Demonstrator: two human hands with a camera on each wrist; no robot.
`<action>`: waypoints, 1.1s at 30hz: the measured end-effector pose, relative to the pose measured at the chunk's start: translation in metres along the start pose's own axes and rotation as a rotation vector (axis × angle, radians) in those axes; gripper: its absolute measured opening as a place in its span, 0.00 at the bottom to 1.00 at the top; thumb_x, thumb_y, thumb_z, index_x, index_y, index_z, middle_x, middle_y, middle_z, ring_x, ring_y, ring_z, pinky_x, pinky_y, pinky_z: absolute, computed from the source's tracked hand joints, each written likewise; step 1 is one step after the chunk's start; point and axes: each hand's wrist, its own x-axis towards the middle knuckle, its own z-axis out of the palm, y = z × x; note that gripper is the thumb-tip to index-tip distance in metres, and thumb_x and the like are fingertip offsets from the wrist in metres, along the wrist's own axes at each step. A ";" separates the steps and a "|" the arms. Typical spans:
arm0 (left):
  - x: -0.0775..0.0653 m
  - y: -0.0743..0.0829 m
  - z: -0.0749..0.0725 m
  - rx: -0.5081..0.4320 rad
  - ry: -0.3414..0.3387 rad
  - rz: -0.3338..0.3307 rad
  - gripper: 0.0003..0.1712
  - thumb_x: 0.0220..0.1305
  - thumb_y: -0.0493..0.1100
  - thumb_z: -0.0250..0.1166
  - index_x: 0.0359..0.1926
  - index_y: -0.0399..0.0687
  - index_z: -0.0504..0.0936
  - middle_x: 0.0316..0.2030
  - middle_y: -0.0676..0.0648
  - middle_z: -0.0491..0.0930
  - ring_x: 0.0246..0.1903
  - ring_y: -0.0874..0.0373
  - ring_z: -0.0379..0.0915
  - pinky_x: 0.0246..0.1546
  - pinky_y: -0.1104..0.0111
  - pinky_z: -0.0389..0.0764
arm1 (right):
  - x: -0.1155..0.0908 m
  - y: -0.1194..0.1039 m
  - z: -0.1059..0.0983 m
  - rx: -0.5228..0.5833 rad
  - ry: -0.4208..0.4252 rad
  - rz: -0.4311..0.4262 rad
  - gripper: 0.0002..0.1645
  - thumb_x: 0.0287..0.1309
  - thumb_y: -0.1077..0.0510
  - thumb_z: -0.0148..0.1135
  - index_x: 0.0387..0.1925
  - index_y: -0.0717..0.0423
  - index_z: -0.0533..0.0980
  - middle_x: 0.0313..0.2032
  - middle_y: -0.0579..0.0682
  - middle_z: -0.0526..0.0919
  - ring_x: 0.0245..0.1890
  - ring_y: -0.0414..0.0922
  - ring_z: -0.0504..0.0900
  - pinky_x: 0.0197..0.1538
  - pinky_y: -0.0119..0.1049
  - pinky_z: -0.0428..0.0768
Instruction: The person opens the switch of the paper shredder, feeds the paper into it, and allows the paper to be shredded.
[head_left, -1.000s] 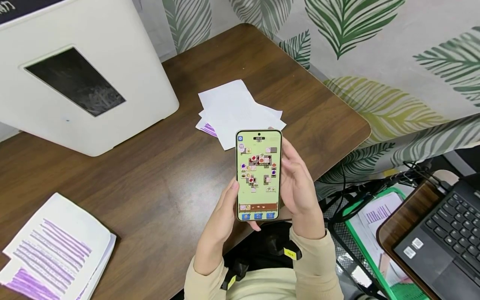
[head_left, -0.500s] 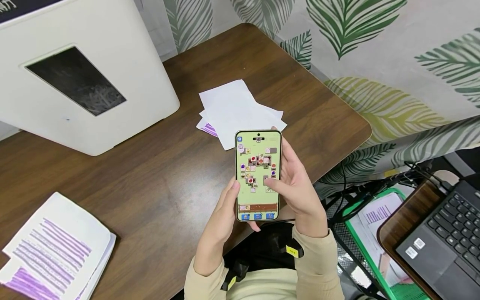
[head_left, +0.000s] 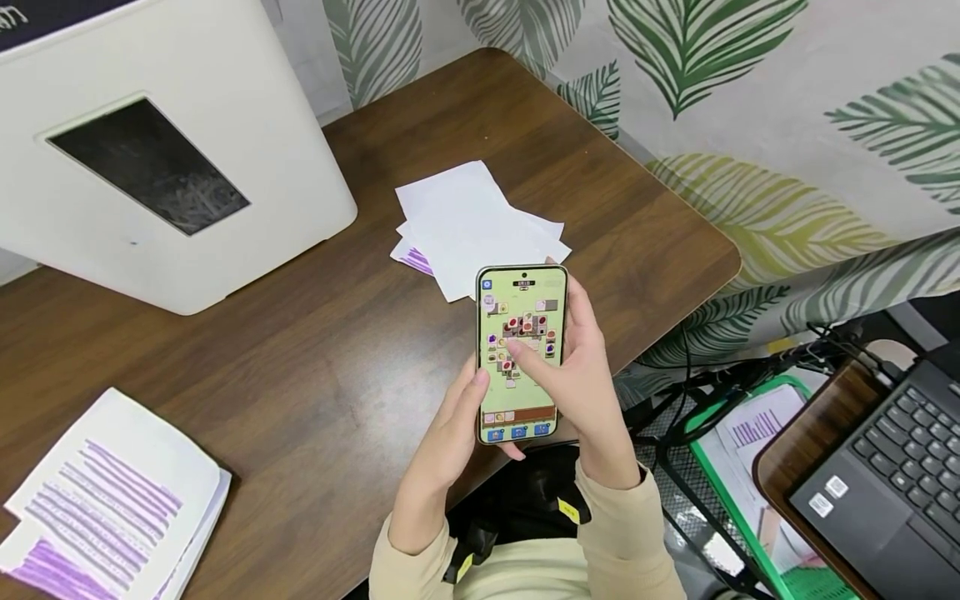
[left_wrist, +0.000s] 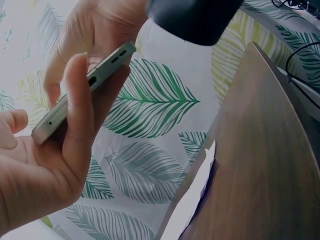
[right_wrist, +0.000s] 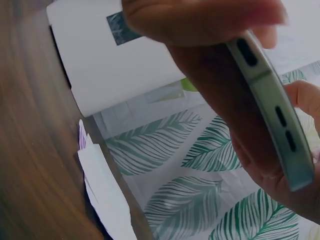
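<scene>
First, left hand (head_left: 453, 421): smartphone gripped at its lower left, thumb laid along that edge, little finger hooked beneath the bottom.
Smartphone (head_left: 517, 396): held between both hands, near the desk (head_left: 337, 367) edge; presumably light, stiff, slippery, with fragile glass; best grasped by its long sides.
Right hand (head_left: 585, 375): right edge gripped, fingers wrapped behind, thumb stretched across the screen; whether contact is made cannot be told.
</scene>
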 end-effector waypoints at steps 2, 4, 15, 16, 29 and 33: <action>0.000 0.000 0.000 -0.001 0.005 -0.004 0.25 0.70 0.51 0.29 0.62 0.44 0.53 0.44 0.26 0.69 0.32 0.58 0.75 0.14 0.54 0.80 | 0.000 0.001 -0.001 0.039 -0.016 0.000 0.41 0.50 0.75 0.51 0.64 0.53 0.51 0.50 0.45 0.71 0.42 0.38 0.75 0.41 0.28 0.81; -0.001 0.000 -0.001 -0.007 0.006 -0.008 0.25 0.70 0.51 0.29 0.62 0.44 0.53 0.43 0.25 0.69 0.31 0.58 0.75 0.14 0.53 0.80 | 0.000 0.001 -0.002 0.116 -0.029 0.000 0.36 0.53 0.73 0.46 0.64 0.57 0.51 0.51 0.44 0.70 0.45 0.38 0.73 0.43 0.26 0.80; -0.002 0.001 -0.002 -0.038 -0.019 0.012 0.26 0.70 0.51 0.27 0.63 0.44 0.52 0.43 0.24 0.67 0.31 0.59 0.74 0.15 0.53 0.80 | 0.001 0.004 -0.007 0.441 -0.131 -0.026 0.33 0.54 0.72 0.18 0.63 0.62 0.51 0.53 0.46 0.71 0.49 0.38 0.73 0.49 0.27 0.77; -0.002 0.001 -0.002 -0.045 -0.017 0.014 0.26 0.70 0.51 0.27 0.63 0.44 0.52 0.43 0.24 0.67 0.31 0.59 0.74 0.15 0.52 0.80 | 0.001 0.004 -0.007 0.470 -0.140 -0.024 0.33 0.55 0.72 0.17 0.63 0.62 0.51 0.53 0.46 0.71 0.49 0.38 0.73 0.49 0.27 0.76; -0.003 0.001 -0.003 -0.071 -0.014 0.027 0.27 0.70 0.51 0.27 0.63 0.41 0.52 0.41 0.21 0.67 0.27 0.59 0.75 0.14 0.52 0.79 | 0.001 0.003 -0.006 0.476 -0.113 0.031 0.31 0.56 0.73 0.24 0.64 0.63 0.51 0.51 0.47 0.73 0.46 0.39 0.75 0.47 0.28 0.78; -0.003 0.001 -0.003 -0.071 -0.015 0.025 0.27 0.70 0.50 0.27 0.62 0.40 0.53 0.40 0.21 0.67 0.27 0.59 0.75 0.13 0.52 0.79 | 0.000 0.003 -0.005 0.477 -0.097 0.033 0.31 0.56 0.74 0.28 0.63 0.61 0.53 0.51 0.47 0.73 0.46 0.39 0.76 0.46 0.27 0.79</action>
